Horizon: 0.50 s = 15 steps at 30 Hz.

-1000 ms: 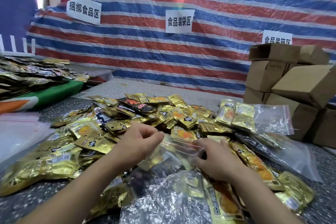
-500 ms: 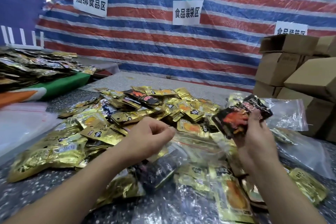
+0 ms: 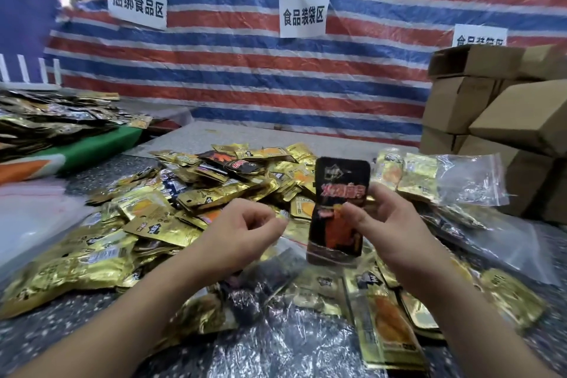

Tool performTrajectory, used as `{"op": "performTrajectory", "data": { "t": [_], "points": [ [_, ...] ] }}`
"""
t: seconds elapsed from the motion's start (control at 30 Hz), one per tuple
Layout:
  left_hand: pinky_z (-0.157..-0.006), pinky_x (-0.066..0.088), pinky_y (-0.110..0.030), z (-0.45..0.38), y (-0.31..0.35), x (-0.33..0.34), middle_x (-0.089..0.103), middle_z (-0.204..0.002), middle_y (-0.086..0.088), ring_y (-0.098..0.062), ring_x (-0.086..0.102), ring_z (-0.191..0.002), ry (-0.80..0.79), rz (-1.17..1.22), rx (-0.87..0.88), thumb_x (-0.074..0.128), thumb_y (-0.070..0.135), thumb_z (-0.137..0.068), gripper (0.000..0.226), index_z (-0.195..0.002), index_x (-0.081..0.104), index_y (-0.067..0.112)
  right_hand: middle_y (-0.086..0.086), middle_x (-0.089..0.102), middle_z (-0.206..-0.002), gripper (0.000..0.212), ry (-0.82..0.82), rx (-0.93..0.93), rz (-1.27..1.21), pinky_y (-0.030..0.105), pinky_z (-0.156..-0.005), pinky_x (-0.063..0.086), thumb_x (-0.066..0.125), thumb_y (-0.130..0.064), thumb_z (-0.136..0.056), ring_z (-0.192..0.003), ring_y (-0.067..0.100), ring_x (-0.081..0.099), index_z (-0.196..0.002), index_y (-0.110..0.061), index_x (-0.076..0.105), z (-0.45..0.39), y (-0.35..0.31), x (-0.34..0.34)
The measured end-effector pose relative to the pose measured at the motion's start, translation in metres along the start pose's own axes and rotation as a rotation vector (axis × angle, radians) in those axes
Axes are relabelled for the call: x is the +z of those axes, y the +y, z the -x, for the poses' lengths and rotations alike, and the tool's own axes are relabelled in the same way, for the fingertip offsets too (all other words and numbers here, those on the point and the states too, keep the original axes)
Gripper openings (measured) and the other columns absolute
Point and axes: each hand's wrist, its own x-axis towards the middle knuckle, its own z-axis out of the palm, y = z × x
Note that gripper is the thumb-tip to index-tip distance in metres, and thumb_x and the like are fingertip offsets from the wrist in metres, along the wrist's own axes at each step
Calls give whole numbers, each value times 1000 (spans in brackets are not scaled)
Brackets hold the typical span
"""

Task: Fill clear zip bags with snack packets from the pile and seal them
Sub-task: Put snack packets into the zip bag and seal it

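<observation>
A pile of gold and black snack packets [image 3: 196, 196] covers the speckled table. My right hand [image 3: 389, 224] grips a black packet with orange print [image 3: 340, 193] and holds it upright over the pile's near side. My left hand [image 3: 242, 224] is beside it, fingers curled, pinching the top edge of a clear zip bag [image 3: 276, 264]. That bag lies in front of me with its red zip line just below the black packet. It holds some packets, blurred by the plastic.
A filled clear bag of gold packets [image 3: 435, 178] lies at the right, with more bags near it. Stacked cardboard boxes [image 3: 503, 120] stand at the right edge. A second heap of packets [image 3: 46, 120] lies on a green surface at the left. A striped tarp hangs behind.
My right hand left the bag's mouth, took a black packet from the pile and brought it back toward the bag, turning it upright. My left hand stayed at the bag's edge.
</observation>
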Motion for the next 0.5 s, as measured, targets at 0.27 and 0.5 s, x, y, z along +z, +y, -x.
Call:
{"op": "performTrajectory", "data": {
  "t": [0.27, 0.5],
  "points": [
    [-53, 39, -27, -1, 4, 0, 45, -52, 0, -11, 43, -49, 104, -13, 37, 55, 42, -89, 52, -61, 49, 0, -8, 76, -101, 20, -180, -12, 342, 29, -77, 60, 67, -27, -93, -92, 10, 73, -107, -41, 68, 6, 2, 0],
    [-49, 50, -22, -2, 6, 4, 65, -61, -5, -14, 61, -49, 185, 127, -25, 60, 44, -79, 33, -89, 63, 12, 0, 76, -91, 13, -149, 7, 309, 29, -69, 57, 66, -20, -94, -83, 16, 74, -99, -29, 72, 3, 2, 0]
  ]
}}
